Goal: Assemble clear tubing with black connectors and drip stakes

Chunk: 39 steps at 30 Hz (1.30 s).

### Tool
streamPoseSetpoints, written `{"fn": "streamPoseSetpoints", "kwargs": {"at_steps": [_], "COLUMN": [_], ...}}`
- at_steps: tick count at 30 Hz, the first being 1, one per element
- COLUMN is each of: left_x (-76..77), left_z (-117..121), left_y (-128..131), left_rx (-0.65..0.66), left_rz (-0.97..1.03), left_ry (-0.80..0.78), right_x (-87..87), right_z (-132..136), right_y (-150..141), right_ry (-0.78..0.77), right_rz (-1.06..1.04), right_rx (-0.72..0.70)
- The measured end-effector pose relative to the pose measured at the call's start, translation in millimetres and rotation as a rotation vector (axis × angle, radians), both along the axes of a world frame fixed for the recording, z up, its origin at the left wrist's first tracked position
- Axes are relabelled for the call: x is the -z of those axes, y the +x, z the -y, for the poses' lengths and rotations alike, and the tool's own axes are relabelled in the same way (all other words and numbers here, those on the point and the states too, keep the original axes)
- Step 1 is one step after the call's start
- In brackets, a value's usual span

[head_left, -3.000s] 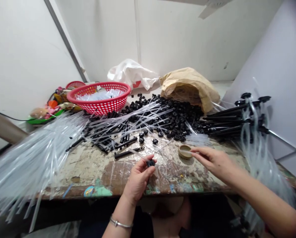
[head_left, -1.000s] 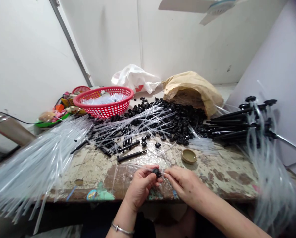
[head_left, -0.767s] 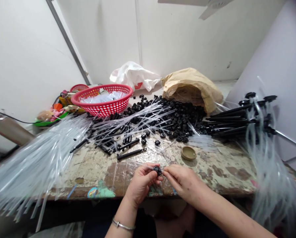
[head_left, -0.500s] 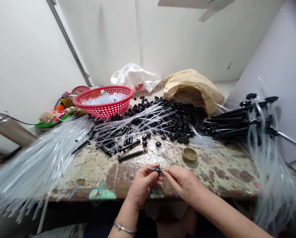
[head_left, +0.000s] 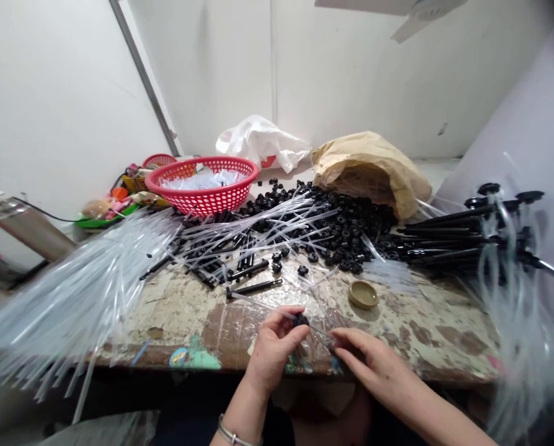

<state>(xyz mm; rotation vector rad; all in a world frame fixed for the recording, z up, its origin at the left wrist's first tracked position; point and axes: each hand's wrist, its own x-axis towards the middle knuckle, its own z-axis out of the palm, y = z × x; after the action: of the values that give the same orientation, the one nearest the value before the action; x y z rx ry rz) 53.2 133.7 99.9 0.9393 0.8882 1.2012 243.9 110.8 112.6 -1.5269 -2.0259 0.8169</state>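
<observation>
My left hand (head_left: 279, 344) is closed around a small black plastic cap (head_left: 300, 319). A thin clear tube (head_left: 258, 303) slants in from the left to this cap, and a length of it shows on the cap's right side. That length runs down to the fingertips of my right hand (head_left: 367, 356), which hold it loosely; the exact grip is blurred. Beyond the hands lies a black plastic tube (head_left: 258, 287) on the worn tabletop (head_left: 175, 310). Farther back is a heap of black caps (head_left: 346, 229) with short clear tubes (head_left: 268, 223) strewn across.
A red basket (head_left: 202, 199) of clear pieces stands behind the heap, beside an open brown paper bag (head_left: 370, 155). Long clear tubes (head_left: 86, 285) overhang the left edge. Black pump assemblies (head_left: 448, 238) with dangling tubes lie right. A small round dish (head_left: 363, 295) sits near my right hand.
My right hand has moved right and slightly down, away from the cap, and a length of clear tube now shows between the hands. The view has shifted slightly.
</observation>
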Motion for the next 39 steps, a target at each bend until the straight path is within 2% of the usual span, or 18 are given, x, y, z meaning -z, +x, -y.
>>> {"fn": "streamPoseSetpoints", "kwargs": {"at_steps": [3, 6, 9, 12, 18, 21, 26, 29, 32, 36, 39], "left_x": [0.0, -1.6, -4.5, -6.4, -5.0, -3.3, -1.8, -1.9, -2.4, -5.1, -8.4], "left_z": [1.0, 0.9, 0.4, -0.1, -0.6, -1.2, -3.3, -3.9, -3.7, -3.0, -3.0], "left_y": [-1.7, -3.5, -4.4, -4.3, -4.4, -4.0, -3.1, -3.2, -3.7, -4.4, -4.1], "left_rx": [-0.018, -0.02, 0.023, 0.057, 0.045, 0.06, -0.016, -0.01, 0.02, 0.047, 0.033], "left_rz": [0.105, 0.198, 0.222, 0.228, 0.254, 0.272, 0.366, 0.368, 0.328, 0.284, 0.259], "left_ry": [-0.038, -0.079, -0.086, -0.078, -0.124, -0.129, -0.193, -0.2, -0.181, -0.168, -0.208], "right_x": [-10.5, -28.8, -44.7, -52.0, -40.3, -30.6, -21.6, -22.0, -32.4, -62.6, -85.3], "right_z": [-6.3, -19.7, -42.8, -72.8, -119.1, -128.7, -134.8, -134.1, -132.0, -124.0, -105.6], "right_y": [0.5, -7.3, -26.2, -52.5, -99.3, -120.7, -145.4, -146.0, -137.1, -107.2, -66.7], "right_ry": [-0.04, -0.087, -0.046, -0.022, -0.036, -0.036, -0.036, -0.039, -0.044, -0.036, -0.054], "right_rz": [-0.055, -0.1, -0.112, -0.079, 0.032, 0.064, 0.138, 0.14, 0.079, -0.06, -0.329], "right_rx": [0.025, 0.03, -0.034, -0.118, -0.135, -0.171, -0.182, -0.181, -0.17, -0.103, -0.042]}}
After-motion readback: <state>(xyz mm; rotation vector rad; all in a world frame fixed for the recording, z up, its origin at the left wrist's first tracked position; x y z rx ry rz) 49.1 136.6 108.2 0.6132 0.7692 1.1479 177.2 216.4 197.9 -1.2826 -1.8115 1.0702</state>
